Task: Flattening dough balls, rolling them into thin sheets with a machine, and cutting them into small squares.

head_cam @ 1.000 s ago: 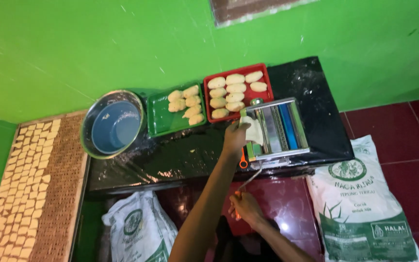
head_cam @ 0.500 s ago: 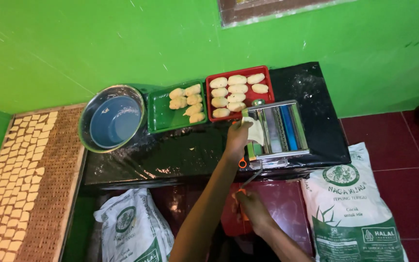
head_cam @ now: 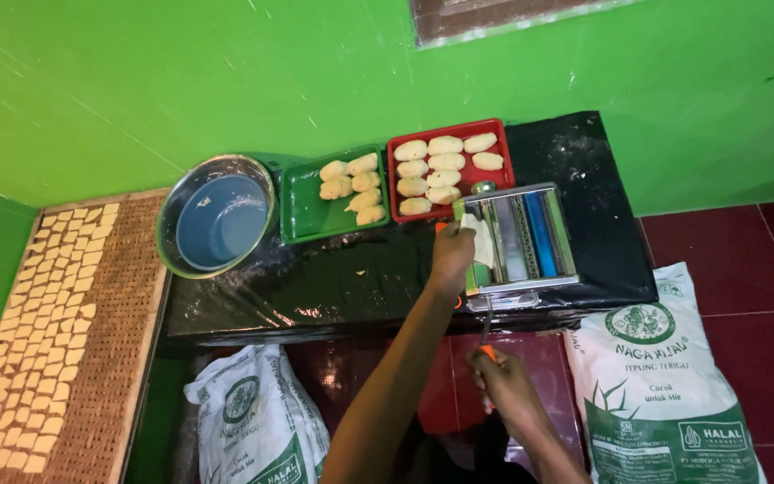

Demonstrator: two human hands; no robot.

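Since the earlier frame my view had slid a little, so the tabletop (head_cam: 315, 287) sat higher and the hands had barely shifted. The black tabletop stood against the green wall (head_cam: 181, 81), with a woven mat (head_cam: 82, 341) of small pale dough squares to its left. Two printed flour sacks lay on the floor below, one white sack (head_cam: 665, 385) at the right and another sack (head_cam: 253, 421) under the left part. On the tabletop a steel bowl (head_cam: 217, 220) stood beside a green tray (head_cam: 302, 211) of dough lumps, which touched a red tray (head_cam: 503, 170) of flatter dough pieces. The metal pasta roller (head_cam: 521, 237) stood just in front of the red tray at the tabletop's near edge. My left hand (head_cam: 451, 255) rested at the roller's left end on a pale dough sheet (head_cam: 481, 246), fingers curled against it. My right hand (head_cam: 503, 385), below the edge, kept its grip closed around the crank handle (head_cam: 487, 345).
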